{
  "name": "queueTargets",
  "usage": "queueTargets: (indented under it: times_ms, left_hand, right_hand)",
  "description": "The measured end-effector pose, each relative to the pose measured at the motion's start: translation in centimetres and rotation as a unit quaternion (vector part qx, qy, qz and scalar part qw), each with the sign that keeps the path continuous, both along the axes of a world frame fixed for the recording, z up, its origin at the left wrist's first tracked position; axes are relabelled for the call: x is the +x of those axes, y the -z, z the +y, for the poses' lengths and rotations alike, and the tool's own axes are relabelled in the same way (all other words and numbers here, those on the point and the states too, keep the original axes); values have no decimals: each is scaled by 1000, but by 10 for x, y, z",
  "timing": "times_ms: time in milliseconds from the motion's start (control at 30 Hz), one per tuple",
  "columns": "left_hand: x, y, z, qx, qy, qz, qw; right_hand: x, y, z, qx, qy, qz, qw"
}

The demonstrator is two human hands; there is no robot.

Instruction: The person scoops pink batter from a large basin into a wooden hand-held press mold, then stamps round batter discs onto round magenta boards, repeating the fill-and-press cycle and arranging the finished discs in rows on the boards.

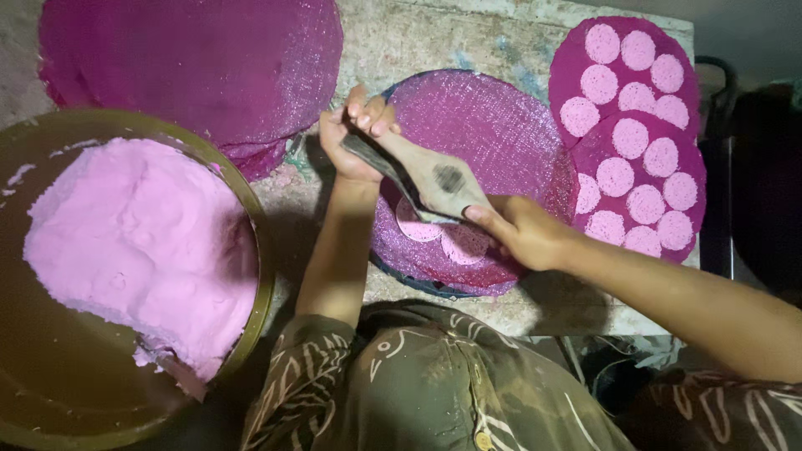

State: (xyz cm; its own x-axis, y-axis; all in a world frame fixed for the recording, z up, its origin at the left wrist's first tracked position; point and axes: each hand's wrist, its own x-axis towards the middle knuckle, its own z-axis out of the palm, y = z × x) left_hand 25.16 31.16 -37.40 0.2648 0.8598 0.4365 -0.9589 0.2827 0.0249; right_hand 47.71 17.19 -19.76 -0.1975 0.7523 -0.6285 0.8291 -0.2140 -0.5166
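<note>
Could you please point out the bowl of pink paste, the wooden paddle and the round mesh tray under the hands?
Bowl (251, 209): head view, on its right rim.
Paddle (434, 179): head view, on its flat blade.
Mesh tray (501, 125): head view, on its bare upper part.

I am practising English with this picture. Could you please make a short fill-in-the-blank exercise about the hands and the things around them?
1. The big bowl on the left holds a ____ paste.
2. Both hands grip a wooden tool above a round ____ mat.
3. Under the tool lie ____ pink discs.
4. The two filled mats lie to the ____ of the right hand.

Missing words: pink; mesh; two; right
</note>
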Motion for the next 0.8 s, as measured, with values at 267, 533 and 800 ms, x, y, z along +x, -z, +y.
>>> queueTargets:
  times_ms: [267,533,800]
  left_hand:
    - [-1,-24,-9,-15,-33,36,999]
    - [-26,-25,-54,-50,-144,569,808]
    - [-15,-39,-137,299,-202,826,433]
  right_hand:
    - [10,22,5,83,-42,-12,996]
    - [30,43,-31,198,30,166,966]
    - [42,57,-58,255,164,443,844]
